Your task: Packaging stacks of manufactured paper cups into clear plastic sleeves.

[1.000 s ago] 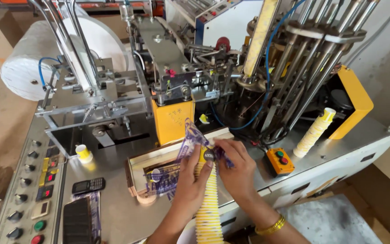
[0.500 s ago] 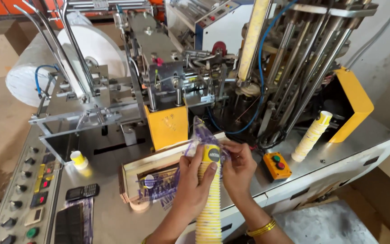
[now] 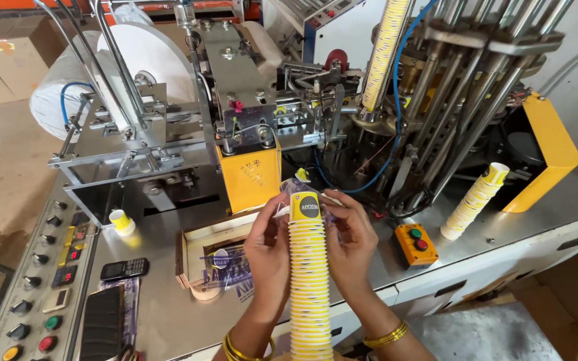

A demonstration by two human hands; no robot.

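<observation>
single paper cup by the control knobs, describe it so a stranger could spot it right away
Start at the yellow box on the machine's front, then look left across the steel table. The single paper cup stands alone there, above the mobile phone. Unlike the other cups, it is not in a stack.

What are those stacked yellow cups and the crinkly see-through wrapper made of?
The stack of cups looks like thin paper: matte white and yellow walls with fine rolled rims nested tightly. The wrapper pinched by the left hand and right hand seems thin clear plastic film, glossy and wrinkled, with purple print.
</observation>
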